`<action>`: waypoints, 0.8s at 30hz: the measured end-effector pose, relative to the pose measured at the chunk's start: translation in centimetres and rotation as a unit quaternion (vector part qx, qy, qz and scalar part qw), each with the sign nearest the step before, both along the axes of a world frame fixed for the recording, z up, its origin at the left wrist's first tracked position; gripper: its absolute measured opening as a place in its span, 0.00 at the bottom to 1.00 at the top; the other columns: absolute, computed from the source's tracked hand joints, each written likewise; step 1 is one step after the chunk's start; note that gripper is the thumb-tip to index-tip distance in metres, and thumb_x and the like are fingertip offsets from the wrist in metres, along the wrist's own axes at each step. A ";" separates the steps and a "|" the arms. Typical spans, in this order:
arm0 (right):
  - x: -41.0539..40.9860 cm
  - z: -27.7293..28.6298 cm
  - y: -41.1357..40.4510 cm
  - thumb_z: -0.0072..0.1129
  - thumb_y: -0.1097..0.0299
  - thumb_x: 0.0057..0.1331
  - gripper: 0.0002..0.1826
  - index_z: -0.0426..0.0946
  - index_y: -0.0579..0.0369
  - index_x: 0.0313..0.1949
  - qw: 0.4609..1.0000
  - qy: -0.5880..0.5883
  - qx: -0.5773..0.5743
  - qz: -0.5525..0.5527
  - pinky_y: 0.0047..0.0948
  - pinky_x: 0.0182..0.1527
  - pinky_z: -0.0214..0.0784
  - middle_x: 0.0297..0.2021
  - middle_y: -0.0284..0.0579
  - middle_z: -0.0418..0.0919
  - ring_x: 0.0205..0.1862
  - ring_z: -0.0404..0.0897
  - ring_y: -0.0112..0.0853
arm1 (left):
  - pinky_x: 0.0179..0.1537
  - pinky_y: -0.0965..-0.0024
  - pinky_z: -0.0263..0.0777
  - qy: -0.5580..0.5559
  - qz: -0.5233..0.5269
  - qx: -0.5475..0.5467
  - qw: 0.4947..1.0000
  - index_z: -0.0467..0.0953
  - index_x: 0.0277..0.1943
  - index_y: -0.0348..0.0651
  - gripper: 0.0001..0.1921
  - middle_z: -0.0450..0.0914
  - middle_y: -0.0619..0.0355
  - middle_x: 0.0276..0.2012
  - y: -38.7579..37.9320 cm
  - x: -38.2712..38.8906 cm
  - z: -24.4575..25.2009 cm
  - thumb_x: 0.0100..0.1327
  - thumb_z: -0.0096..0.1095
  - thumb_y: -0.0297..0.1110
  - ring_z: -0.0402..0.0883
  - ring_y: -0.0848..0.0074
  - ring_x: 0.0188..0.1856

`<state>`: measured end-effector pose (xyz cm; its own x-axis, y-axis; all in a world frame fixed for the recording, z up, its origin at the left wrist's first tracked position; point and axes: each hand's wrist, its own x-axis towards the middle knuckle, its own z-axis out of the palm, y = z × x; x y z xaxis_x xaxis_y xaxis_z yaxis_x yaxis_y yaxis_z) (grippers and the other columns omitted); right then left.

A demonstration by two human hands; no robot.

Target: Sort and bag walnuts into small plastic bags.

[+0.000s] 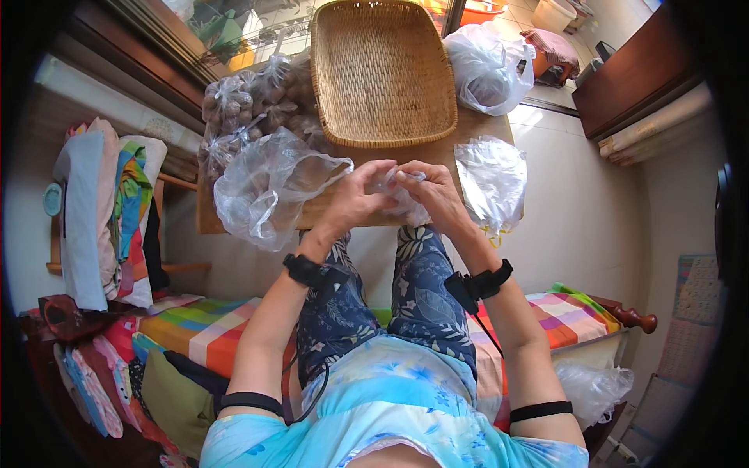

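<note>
In front of me, over the near edge of a wooden table [374,155], my right hand [432,186] pinches the gathered top of a clear plastic bag [411,206]. My left hand [366,192] is curved around the left side of that same bag, its fingers and thumb apart; whether it grips the plastic is hard to tell. What the bag contains is hidden. A large crumpled clear plastic bag [263,193] lies just left of my left hand and hangs over the table's edge. Beyond both hands lies a rectangular woven wicker basket [383,76] with nothing in it.
Several knotted clear bags of round brown items [228,108] crowd the table's left side. A white plastic bag [491,70] stands right of the basket, and a stack of flat clear bags [490,178] lies below it. Clothes [88,216] hang over a chair at left.
</note>
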<state>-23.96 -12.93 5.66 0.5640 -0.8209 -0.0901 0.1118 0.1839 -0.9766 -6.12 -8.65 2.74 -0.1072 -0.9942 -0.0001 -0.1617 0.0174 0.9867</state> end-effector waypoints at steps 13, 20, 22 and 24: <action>-1.2 -1.8 -0.7 0.58 0.71 0.64 0.09 0.81 0.61 0.41 0.999 -0.007 0.000 -0.034 0.23 0.40 0.65 0.36 0.36 0.69 0.36 0.70 0.23 | 0.39 0.80 0.70 0.302 -0.093 0.144 0.938 0.75 0.37 0.39 0.04 0.77 0.65 0.33 -2.9 -0.8 -1.4 0.65 0.55 0.29 0.73 0.85 0.34; -1.2 -2.8 -0.5 0.60 0.73 0.61 0.07 0.82 0.54 0.39 0.953 0.144 -0.265 -0.016 0.27 0.39 0.65 0.32 0.41 0.68 0.35 0.72 0.32 | 0.41 0.80 0.69 0.263 -0.093 0.179 0.944 0.74 0.35 0.37 0.05 0.77 0.62 0.31 -3.2 0.3 -2.6 0.59 0.50 0.24 0.75 0.83 0.36; -1.1 -2.6 -0.2 0.61 0.75 0.58 0.06 0.81 0.55 0.36 0.933 0.171 -0.314 -0.032 0.28 0.38 0.66 0.32 0.44 0.69 0.36 0.72 0.37 | 0.41 0.79 0.69 0.257 -0.084 0.176 0.946 0.74 0.35 0.37 0.04 0.77 0.62 0.30 -3.1 0.1 -2.4 0.59 0.51 0.24 0.75 0.82 0.35; -1.0 -2.6 0.1 0.60 0.74 0.58 0.06 0.81 0.55 0.36 0.925 0.191 -0.326 -0.029 0.31 0.41 0.66 0.33 0.43 0.70 0.37 0.73 0.37 | 0.40 0.79 0.70 0.250 -0.076 0.174 0.949 0.74 0.35 0.37 0.04 0.77 0.62 0.29 -2.9 0.1 -2.2 0.60 0.51 0.24 0.75 0.82 0.34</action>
